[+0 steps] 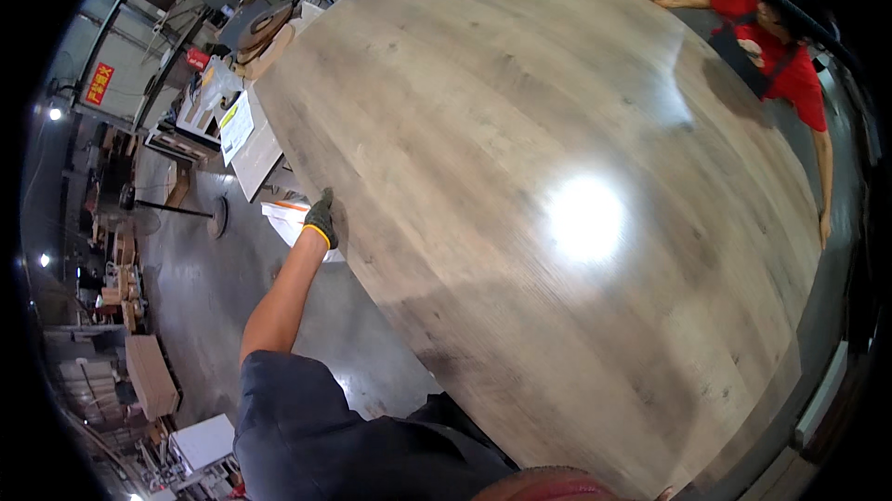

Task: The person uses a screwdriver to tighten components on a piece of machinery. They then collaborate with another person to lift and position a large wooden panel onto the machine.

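Note:
A large wood-grain panel (483, 157) spreads across most of the view, with a bright light reflected on its surface. My left hand (321, 220), in a dark glove with a yellow cuff, is closed on the panel's left edge; some of its fingers are hidden. At the lower border a small skin-coloured sliver (665, 494) shows by the panel's near edge. It may be part of my right hand, but its fingers cannot be made out. Across the panel, a person in a red shirt (806, 83) has both hands at its right side.
Beyond the left edge, papers (236, 127) lie on a table beside brown discs (265, 29). White sheeting (288, 225) sits below my left hand. A pedestal fan (216, 217) stands on the grey floor. Farther left are a cardboard box (151, 375) and a white board (203, 442).

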A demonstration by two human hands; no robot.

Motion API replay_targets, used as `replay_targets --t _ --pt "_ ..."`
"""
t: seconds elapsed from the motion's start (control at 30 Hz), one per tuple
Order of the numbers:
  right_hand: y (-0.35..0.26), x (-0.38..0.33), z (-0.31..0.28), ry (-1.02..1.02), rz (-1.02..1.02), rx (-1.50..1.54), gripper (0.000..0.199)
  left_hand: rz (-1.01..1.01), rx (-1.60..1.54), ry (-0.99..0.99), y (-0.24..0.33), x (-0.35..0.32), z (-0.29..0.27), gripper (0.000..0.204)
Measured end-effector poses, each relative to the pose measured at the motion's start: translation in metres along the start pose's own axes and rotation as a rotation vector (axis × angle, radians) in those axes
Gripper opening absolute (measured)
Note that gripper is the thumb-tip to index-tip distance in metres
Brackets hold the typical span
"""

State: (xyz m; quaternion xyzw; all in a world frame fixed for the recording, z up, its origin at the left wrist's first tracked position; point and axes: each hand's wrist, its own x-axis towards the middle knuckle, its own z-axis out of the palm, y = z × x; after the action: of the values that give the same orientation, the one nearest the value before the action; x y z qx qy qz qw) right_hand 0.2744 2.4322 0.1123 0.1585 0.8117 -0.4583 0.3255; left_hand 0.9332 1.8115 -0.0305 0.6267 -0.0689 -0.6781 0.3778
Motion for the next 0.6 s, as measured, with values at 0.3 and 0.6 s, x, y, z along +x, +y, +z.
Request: replay_targets --t 0.3,0.6 --pt "-0.09 0.071 0.044 -0.052 0.046 -0.097 0.091 0.033 0.02 0.048 0.006 0.035 0.072 0.06" --pt "-0.147 0.115 0.064 -0.088 0.067 -0.13 0.091 -0.011 -0.011 0.043 0.008 0.064 0.138 0.053"
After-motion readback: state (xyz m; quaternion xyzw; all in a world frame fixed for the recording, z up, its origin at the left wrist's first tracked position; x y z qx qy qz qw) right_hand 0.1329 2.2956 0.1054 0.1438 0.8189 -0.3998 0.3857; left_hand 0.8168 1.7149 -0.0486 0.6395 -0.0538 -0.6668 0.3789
